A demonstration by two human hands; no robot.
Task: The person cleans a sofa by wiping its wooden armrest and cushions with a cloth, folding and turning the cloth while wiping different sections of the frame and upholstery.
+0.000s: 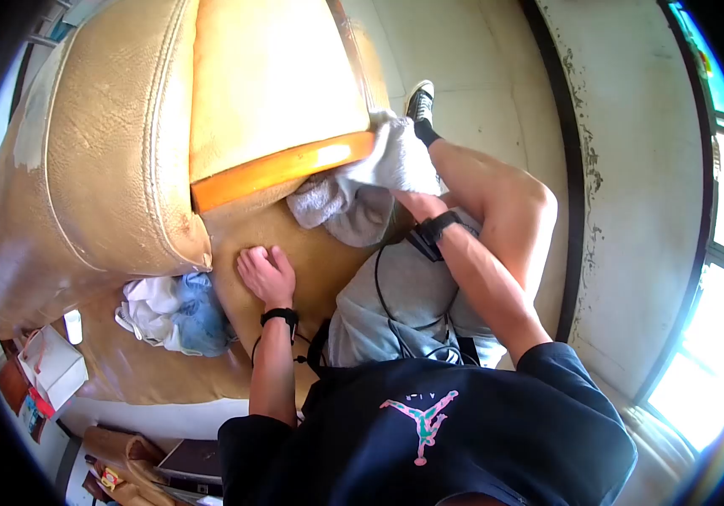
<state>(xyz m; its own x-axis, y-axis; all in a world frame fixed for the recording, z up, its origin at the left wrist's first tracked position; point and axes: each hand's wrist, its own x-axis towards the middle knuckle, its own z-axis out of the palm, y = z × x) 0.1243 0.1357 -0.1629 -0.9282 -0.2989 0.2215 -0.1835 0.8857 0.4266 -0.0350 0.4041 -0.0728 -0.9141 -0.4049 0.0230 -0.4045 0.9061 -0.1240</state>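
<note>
My right hand [420, 205] is partly covered by a grey towel [400, 160] that it grips, with the cloth bunched at the end of the sofa's orange-brown wooden armrest trim [286, 169]. Part of the towel hangs below the trim onto the seat. My left hand [266, 276] rests on the tan leather seat [315, 266], its fingers loosely spread and nothing in them. Both wrists wear dark bands. Beside the left hand rises the padded leather sofa arm [109, 143].
White and blue cloths [180, 312] lie crumpled on the sofa left of my left hand. A white paper bag [54, 367] stands at the far left. Dark cables [387, 304] run across my lap. A peeling wall [623, 169] and bright windows [707, 337] are on the right.
</note>
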